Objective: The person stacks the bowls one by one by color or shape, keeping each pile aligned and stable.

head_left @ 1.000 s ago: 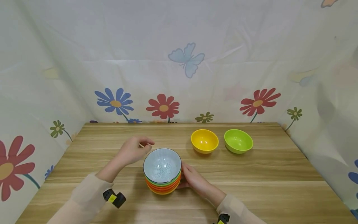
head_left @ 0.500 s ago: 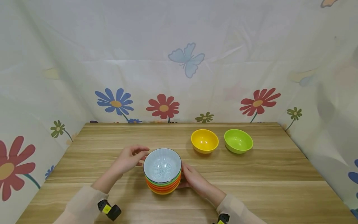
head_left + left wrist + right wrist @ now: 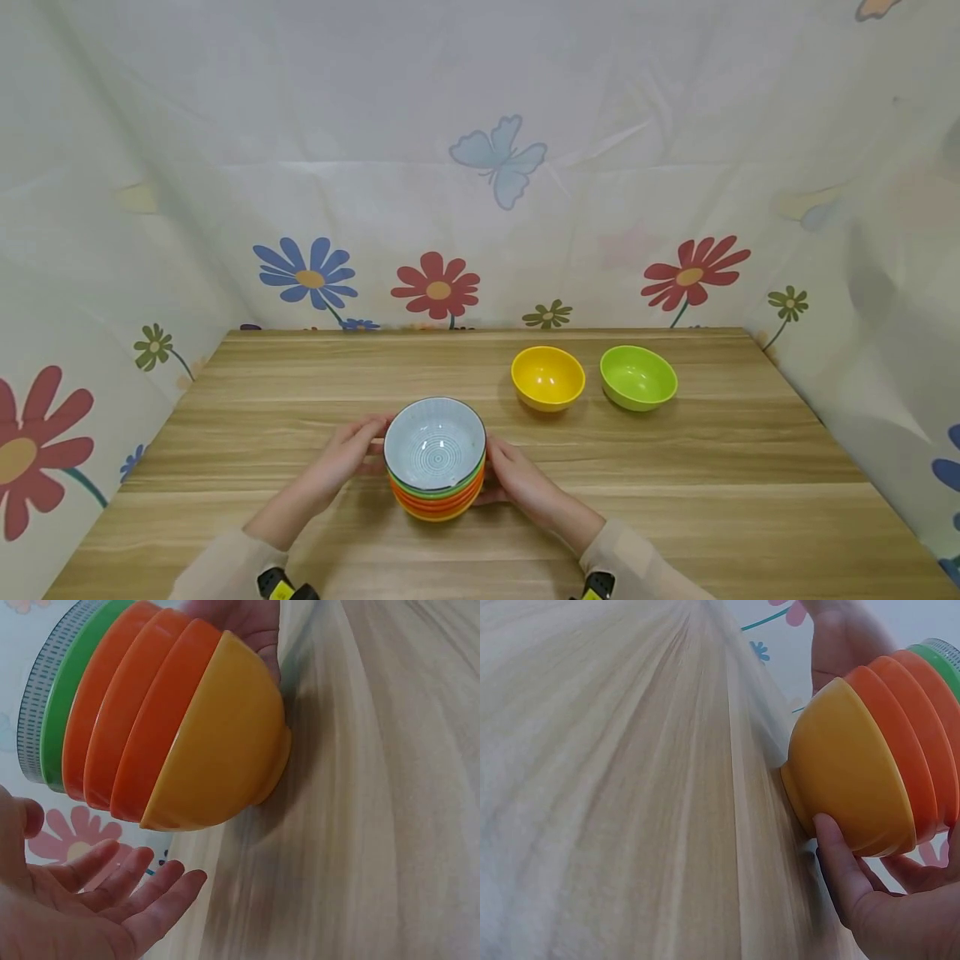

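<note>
A stack of nested bowls stands on the table, topped by a pale blue patterned bowl [image 3: 436, 443]. Beneath it come a green bowl [image 3: 64, 712], several orange bowls [image 3: 161, 724] and a yellow-orange bowl [image 3: 225, 750] at the bottom. My right hand [image 3: 525, 483] holds the stack's right side, fingers bent round it and one fingertip against the bottom bowl [image 3: 847, 772]. On the left side, my left hand [image 3: 347, 454] has its fingers spread and relaxed. A gap shows between those fingers and the bowls in the left wrist view.
Farther back on the wooden table [image 3: 300, 367] sit a yellow bowl [image 3: 547, 379] and, to its right, a lime green bowl [image 3: 638, 379]. A white cloth [image 3: 375, 192] printed with flowers and a butterfly hangs behind the table and along its sides.
My left hand has come down from beyond the stack's upper left rim to beside its left wall, its fingers opening. The right hand and the bowls have stayed in place.
</note>
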Tool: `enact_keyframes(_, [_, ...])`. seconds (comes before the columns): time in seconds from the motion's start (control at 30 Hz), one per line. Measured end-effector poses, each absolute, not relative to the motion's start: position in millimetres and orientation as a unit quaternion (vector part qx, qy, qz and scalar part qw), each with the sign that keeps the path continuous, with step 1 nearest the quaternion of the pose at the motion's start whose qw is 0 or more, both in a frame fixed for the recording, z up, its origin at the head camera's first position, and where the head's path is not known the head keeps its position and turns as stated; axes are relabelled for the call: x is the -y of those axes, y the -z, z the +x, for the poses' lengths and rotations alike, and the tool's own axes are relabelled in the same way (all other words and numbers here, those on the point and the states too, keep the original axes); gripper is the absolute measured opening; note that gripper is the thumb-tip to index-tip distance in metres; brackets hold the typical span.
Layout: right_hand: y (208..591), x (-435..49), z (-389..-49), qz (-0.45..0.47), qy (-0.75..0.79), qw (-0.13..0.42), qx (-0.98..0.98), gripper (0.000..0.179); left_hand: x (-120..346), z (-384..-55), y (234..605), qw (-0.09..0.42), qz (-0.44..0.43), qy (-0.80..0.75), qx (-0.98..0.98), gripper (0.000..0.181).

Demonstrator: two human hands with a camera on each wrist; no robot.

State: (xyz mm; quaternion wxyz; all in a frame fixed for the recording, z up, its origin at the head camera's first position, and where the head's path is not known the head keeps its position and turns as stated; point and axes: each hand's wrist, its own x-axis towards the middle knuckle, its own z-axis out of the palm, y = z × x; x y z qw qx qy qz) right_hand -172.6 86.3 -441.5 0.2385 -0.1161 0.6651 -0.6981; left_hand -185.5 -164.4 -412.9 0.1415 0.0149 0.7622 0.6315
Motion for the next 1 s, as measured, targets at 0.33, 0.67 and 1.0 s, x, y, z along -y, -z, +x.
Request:
enact_keyframes(0.33, [443, -86, -173, -0.114, 0.698, 0.237, -0.666, 0.059, 160, -173, 420, 0.196, 0.019, -0.671, -0.715, 0.065])
enact_keyframes(0.67, [443, -86, -172, -0.112, 0.699, 0.236, -0.666, 0.060, 161, -166, 423, 0.251, 0.026, -0.705, -0.662, 0.068])
enact_keyframes(1.0, [443, -85, -172, -0.112, 0.703, 0.233, -0.662, 0.059, 161, -164, 426, 0.265, 0.039, -0.724, -0.635, 0.072])
